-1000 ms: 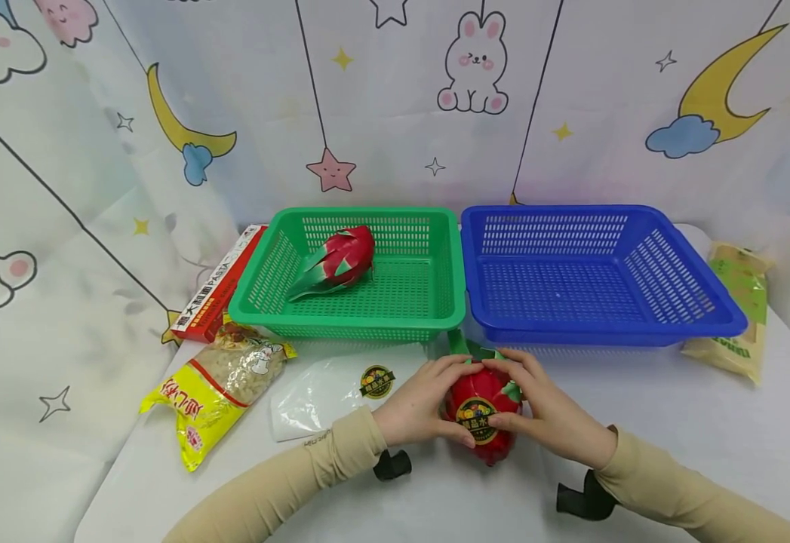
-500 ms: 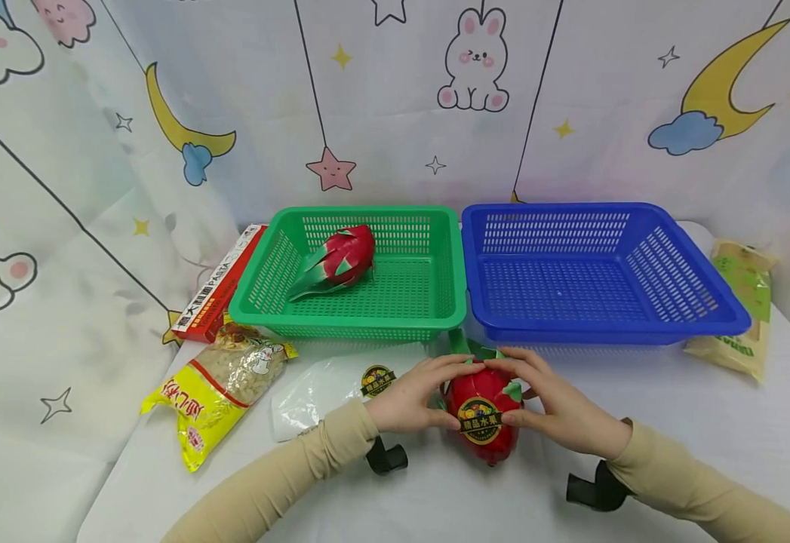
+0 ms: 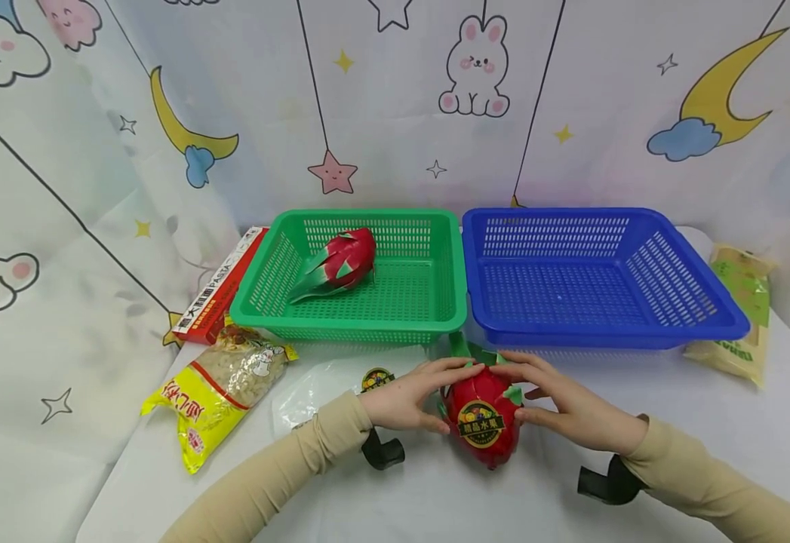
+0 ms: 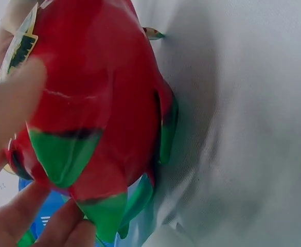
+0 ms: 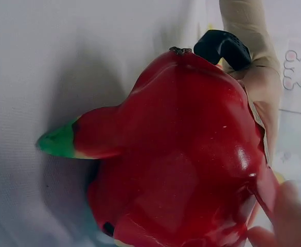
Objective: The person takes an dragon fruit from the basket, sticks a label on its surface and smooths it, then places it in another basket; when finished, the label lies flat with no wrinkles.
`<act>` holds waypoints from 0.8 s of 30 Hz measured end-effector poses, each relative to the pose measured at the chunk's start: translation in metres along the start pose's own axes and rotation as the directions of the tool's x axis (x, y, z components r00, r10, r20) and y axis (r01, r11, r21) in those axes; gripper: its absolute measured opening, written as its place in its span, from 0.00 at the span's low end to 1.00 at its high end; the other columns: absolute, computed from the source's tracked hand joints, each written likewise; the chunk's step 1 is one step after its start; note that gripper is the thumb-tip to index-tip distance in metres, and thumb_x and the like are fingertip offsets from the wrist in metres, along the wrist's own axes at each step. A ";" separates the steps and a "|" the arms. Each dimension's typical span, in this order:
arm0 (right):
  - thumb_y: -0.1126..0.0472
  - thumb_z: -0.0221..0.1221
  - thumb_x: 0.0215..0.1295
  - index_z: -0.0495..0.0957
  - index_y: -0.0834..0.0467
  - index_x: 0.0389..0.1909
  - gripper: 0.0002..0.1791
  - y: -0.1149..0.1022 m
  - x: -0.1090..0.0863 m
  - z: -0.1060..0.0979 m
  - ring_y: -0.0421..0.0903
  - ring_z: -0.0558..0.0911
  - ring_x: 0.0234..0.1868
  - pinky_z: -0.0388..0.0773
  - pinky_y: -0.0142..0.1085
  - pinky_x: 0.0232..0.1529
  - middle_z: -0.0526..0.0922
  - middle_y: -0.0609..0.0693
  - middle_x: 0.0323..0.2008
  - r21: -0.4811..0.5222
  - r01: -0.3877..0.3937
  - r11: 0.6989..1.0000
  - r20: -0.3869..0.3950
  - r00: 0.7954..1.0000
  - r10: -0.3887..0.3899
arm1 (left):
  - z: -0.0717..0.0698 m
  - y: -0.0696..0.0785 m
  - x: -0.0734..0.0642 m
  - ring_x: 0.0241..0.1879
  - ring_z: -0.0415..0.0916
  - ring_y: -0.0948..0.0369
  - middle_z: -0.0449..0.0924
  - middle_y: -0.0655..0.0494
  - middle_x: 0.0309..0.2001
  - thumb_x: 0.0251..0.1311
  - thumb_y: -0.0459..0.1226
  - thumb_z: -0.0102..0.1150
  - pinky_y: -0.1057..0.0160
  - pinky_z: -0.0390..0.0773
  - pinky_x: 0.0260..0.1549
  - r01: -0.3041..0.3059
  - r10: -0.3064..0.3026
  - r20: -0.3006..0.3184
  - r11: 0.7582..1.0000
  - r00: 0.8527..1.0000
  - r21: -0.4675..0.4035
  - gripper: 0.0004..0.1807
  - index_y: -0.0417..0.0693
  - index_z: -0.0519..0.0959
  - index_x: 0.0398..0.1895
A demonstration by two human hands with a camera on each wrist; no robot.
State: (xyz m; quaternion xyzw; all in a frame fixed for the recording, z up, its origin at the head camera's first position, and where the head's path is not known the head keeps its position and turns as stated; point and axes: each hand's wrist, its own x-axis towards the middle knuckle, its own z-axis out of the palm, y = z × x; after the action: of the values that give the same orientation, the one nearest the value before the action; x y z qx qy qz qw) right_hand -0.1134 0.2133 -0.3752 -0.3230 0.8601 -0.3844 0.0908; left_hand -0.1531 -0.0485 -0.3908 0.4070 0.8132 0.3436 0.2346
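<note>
A red dragon fruit with green leaf tips lies on the white table, leaf end away from me. On its near side sits a round black and gold fruit sticker, flat against the skin. My left hand rests its fairly straight fingers on the fruit's upper left, thumb apart from the skin. From the other side, my right hand touches the top with its fingertips; its thumb is at the fruit's right edge, contact unclear. Both wrist views show the red skin close up, and the underside is hidden.
A green basket holding another dragon fruit stands behind, beside a blue basket. Left lie a white sheet with a similar sticker, a yellow bag and a red pasta box. A green-beige bag lies far right.
Both thumbs have drawn outward from the sticker, so it now shows in full. The fingers stay near the fruit's top, and the right wrist has shifted slightly right.
</note>
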 end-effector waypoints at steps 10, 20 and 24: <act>0.52 0.61 0.58 0.57 0.60 0.65 0.38 -0.004 0.001 0.019 0.47 0.72 0.51 0.76 0.34 0.45 0.66 0.57 0.60 0.008 -0.112 0.994 -0.122 0.986 0.112 | 0.013 0.001 0.005 0.66 0.55 0.54 0.55 0.53 0.69 0.44 0.42 0.72 0.54 0.65 0.59 -0.022 0.023 -0.160 1.000 0.987 0.007 0.46 0.59 0.59 0.68; 0.59 0.53 0.67 0.56 0.57 0.67 0.30 -0.002 -0.003 0.015 0.48 0.70 0.56 0.76 0.35 0.46 0.63 0.58 0.63 -0.008 -0.054 0.999 -0.087 0.995 0.053 | 0.015 0.003 0.005 0.64 0.57 0.55 0.55 0.52 0.69 0.43 0.42 0.71 0.58 0.67 0.58 -0.019 0.035 -0.174 0.996 0.984 0.091 0.47 0.58 0.58 0.69; 0.58 0.49 0.69 0.55 0.56 0.68 0.28 -0.004 -0.005 0.016 0.53 0.70 0.58 0.75 0.41 0.51 0.63 0.57 0.64 0.045 -0.111 0.993 -0.073 0.991 0.114 | 0.011 0.003 0.003 0.65 0.57 0.55 0.54 0.53 0.69 0.43 0.37 0.72 0.60 0.66 0.58 -0.028 0.042 -0.133 0.994 0.990 0.105 0.49 0.57 0.56 0.70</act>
State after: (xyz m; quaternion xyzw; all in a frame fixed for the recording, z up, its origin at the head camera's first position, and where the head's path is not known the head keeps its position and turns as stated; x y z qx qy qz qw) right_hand -0.1011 0.2051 -0.3839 -0.2575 0.8716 -0.4081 0.0864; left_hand -0.1460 -0.0403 -0.3963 0.4086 0.8366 0.3318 0.1518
